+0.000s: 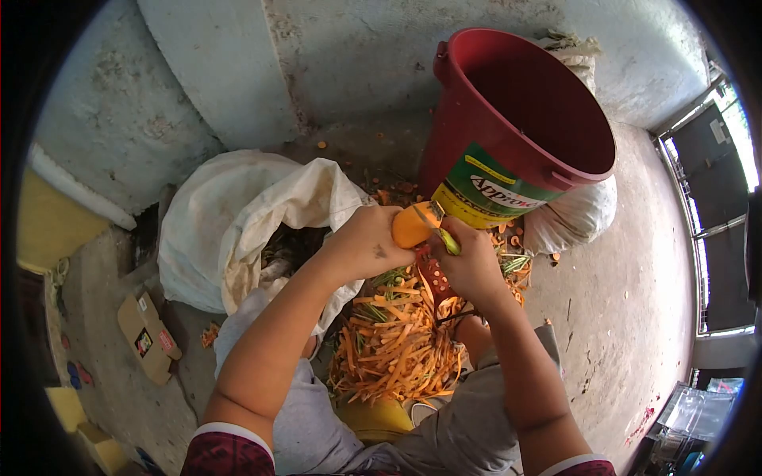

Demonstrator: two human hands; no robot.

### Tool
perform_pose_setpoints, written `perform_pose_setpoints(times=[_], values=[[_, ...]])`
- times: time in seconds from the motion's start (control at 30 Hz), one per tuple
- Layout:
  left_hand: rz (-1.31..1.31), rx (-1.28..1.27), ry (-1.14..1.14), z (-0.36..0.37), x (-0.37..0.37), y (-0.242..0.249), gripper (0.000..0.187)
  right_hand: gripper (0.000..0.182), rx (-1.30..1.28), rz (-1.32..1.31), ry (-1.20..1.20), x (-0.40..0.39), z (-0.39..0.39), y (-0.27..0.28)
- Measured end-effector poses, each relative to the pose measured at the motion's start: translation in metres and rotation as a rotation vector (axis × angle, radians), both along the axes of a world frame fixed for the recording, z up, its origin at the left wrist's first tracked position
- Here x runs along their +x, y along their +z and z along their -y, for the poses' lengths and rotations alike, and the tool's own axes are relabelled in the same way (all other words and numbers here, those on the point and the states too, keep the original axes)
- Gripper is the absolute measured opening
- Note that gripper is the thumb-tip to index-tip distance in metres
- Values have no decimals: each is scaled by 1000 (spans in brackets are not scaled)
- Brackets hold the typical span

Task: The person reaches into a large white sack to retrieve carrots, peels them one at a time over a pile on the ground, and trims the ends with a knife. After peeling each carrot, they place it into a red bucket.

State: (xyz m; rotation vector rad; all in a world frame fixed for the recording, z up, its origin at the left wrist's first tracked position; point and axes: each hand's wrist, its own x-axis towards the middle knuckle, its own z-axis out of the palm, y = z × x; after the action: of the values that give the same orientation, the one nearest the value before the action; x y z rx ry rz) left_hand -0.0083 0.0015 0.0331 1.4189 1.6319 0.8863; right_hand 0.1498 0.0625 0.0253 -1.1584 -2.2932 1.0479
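Observation:
My left hand (367,244) is wrapped round a thick orange carrot (411,227), whose upper end points up and to the right. In my right hand (476,266) is a peeler with a yellow-green handle (450,242); its blade lies at the carrot's top end. Below both hands, a heap of orange peels (389,345) mixed with green stems piles up between my legs. Part of a red piece with pale dots (433,278) shows under my right hand.
A tall dark red bucket (444,119) stands just beyond my hands. To the left sits an open white sack (210,210); another filled sack (583,218) rests behind the bucket. Flattened cardboard (143,337) lies on the concrete floor (611,317). A wall (349,59) rises behind.

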Motion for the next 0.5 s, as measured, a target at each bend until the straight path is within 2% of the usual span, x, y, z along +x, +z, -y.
perform_pose_setpoints(times=[0.23,0.33,0.43,0.5], values=[[-34,57,-32,-1,4,1,29,21,1,-29,-48,5,1,-9],[-99,175,30,-1,12,-7,30,19,12,2,-117,4,3,-11],[-292,200,58,0,13,-12,29,18,-16,76,-125,6,1,-16],[-298,172,31,0,11,-9,29,19,-58,131,-99,6,0,-14]])
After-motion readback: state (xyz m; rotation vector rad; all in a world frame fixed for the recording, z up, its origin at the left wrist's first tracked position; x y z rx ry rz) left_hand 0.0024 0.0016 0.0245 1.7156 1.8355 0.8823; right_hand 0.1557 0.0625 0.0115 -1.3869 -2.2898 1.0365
